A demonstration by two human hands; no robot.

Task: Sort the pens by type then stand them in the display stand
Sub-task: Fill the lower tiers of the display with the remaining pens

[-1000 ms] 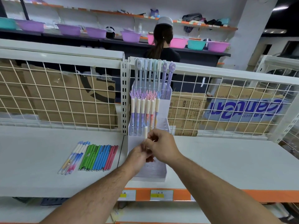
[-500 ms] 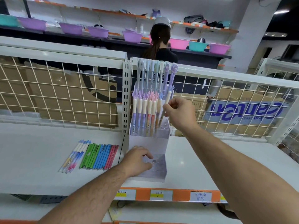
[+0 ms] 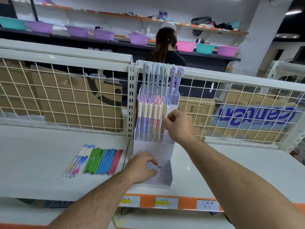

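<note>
The right hand [image 3: 179,126] pinches a cream-capped pen [image 3: 165,111] in the middle tier of the display stand [image 3: 155,150]; the left hand [image 3: 142,167] rests, fingers loosely bent, on its lowest tier.

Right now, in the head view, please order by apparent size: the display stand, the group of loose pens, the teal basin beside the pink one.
1. display stand
2. loose pens
3. teal basin; far back, so true size unsure
</note>
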